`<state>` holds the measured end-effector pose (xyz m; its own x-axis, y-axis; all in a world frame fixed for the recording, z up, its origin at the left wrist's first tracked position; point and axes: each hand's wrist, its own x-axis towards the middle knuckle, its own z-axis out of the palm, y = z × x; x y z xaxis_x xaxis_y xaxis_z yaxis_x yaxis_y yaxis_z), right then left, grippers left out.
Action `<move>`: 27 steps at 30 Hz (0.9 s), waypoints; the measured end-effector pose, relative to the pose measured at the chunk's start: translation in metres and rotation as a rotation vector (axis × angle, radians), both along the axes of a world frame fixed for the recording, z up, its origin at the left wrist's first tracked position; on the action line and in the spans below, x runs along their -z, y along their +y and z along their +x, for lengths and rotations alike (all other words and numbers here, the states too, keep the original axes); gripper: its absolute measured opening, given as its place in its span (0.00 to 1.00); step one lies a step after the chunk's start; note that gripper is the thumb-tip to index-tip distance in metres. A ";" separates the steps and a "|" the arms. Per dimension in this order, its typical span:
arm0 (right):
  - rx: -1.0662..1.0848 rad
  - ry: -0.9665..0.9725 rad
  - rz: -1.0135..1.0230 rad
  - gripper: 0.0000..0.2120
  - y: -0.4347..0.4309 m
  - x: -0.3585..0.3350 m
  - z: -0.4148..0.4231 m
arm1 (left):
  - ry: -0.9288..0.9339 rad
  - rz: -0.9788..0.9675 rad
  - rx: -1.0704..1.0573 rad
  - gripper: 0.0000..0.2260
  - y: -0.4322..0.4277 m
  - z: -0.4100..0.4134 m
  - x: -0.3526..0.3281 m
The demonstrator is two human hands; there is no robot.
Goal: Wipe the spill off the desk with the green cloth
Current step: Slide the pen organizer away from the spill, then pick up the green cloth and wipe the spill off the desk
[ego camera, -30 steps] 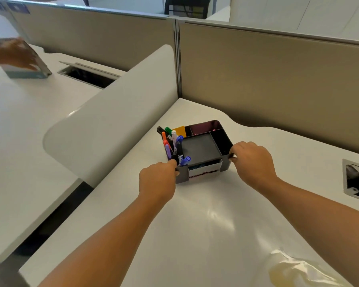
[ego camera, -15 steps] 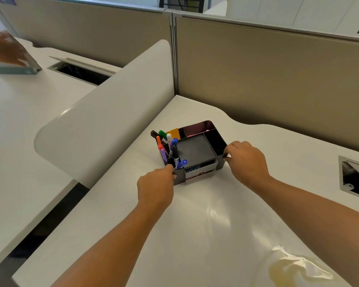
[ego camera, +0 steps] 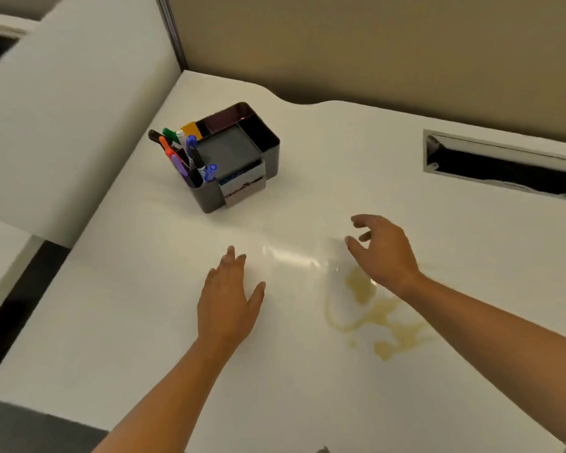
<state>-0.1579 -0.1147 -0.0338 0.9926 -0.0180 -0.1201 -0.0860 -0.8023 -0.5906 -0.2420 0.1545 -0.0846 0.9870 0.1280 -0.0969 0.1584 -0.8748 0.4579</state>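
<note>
While both hands hang over the white worktop [ego camera: 118,322], neither one holds anything; the left hand [ego camera: 227,300] is spread flat, palm down, just above the surface, and the right hand [ego camera: 384,253] hovers with its fingers loosely curled and apart, empty too. Beneath and beside the right wrist lies the spill [ego camera: 378,313], a thin yellowish puddle with a ringed edge and a few stray drops toward the near side; it looks untouched, so the wiping has not begun. No green cloth shows anywhere on the worktop, which I take to be why the hands are bare and open; it must first be fetched from somewhere out of sight. Well apart from the puddle, toward the far left corner by the partition [ego camera: 373,44], stands a dark desk organiser [ego camera: 242,158] with coloured pens [ego camera: 183,152] upright in its front pocket; set there, it seems safely clear of any wiping. At the far right a cable slot [ego camera: 504,165] is cut into the worktop.
</note>
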 end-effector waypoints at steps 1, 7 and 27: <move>0.055 0.034 0.012 0.18 -0.018 0.003 -0.022 | 0.016 -0.009 0.033 0.29 -0.007 -0.009 0.003; 0.509 0.151 0.093 0.14 -0.129 0.005 -0.130 | 0.041 -0.022 0.205 0.28 -0.025 -0.040 0.014; 1.504 -0.024 1.088 0.13 -0.465 0.009 -0.122 | 0.036 -0.228 0.282 0.32 -0.253 -0.048 -0.043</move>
